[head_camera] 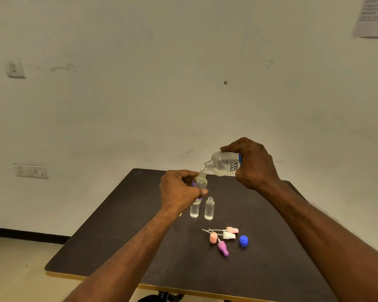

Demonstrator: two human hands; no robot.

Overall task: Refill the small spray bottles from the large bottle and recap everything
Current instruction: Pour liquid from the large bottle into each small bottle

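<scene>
My right hand (252, 163) grips the large clear bottle (222, 164), tipped on its side with its open neck pointing left and down. A thin stream runs from it into a small clear spray bottle (200, 182) that my left hand (179, 189) holds slightly tilted above the dark table (140, 247). Two more small bottles stand uncapped on the table below my left hand: one (194, 211) partly hidden by my fingers, the other (209, 208) to its right. Both hold clear liquid.
Loose parts lie near the table's middle right: a pink spray head (232, 230), a white spray head (229, 235), a peach cap (213, 238), a purple spray head (223, 248) and a blue cap (243, 240). The wall stands just behind the table.
</scene>
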